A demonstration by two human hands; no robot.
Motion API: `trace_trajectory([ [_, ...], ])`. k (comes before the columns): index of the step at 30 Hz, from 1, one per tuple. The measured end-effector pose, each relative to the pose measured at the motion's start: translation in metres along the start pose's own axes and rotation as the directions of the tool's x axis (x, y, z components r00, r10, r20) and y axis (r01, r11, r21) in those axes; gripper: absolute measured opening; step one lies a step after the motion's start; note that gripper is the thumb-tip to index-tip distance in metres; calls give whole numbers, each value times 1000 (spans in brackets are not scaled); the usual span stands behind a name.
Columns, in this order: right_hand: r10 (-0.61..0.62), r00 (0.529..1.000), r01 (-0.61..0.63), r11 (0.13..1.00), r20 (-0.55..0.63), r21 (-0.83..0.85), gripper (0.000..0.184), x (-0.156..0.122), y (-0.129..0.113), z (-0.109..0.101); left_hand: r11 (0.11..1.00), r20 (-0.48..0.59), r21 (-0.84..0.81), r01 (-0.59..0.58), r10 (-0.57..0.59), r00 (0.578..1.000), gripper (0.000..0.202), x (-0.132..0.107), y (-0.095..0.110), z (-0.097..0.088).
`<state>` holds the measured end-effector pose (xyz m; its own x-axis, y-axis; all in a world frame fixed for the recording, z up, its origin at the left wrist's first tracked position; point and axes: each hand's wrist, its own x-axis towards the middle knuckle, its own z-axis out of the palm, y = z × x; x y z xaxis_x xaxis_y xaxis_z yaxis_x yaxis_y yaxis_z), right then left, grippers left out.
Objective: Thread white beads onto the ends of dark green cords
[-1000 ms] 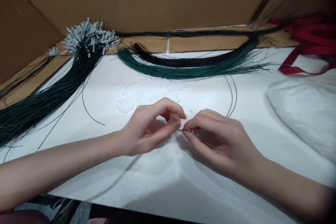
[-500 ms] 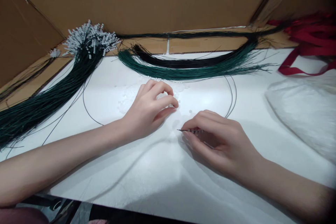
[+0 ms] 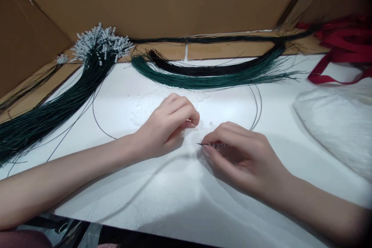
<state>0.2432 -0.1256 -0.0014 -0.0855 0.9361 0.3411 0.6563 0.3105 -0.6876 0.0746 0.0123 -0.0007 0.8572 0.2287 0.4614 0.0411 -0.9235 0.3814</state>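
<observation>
Between the thumb and fingertips of my right hand point(image 3: 247, 151) is a thin dark wire point(image 3: 200, 144). Its tip points left, and small pale beads appear threaded on it inside the hand. My left hand point(image 3: 174, 124) is just left of that tip, fingers curled and thumb pressed to the fingertips. Whatever it pinches is too small to make out. Under and beside the left hand lie loose clear-white beads point(image 3: 142, 110), scattered on the white tabletop point(image 3: 162, 201). The wire's long part makes a loop point(image 3: 257, 108) behind the right hand.
A bundle of green wires with white beaded ends point(image 3: 100, 46) lies at left. Behind the hands is a bundle of bare green and black wires point(image 3: 203, 81). Red ribbon point(image 3: 334, 52) and a clear plastic bag point(image 3: 337, 124) lie at right. Cardboard walls point(image 3: 174, 0) stand behind.
My left hand has moved slightly down and right, closer to the wire tip, and its fingers have closed together. The right hand has stayed almost still.
</observation>
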Motion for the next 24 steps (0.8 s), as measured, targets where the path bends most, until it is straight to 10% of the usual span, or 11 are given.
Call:
trace_trajectory([
  [24,29,999,-27,998,-40,52,11,1,1,-2,813,1,-564,146,-176,984,10,-9,11,0],
])
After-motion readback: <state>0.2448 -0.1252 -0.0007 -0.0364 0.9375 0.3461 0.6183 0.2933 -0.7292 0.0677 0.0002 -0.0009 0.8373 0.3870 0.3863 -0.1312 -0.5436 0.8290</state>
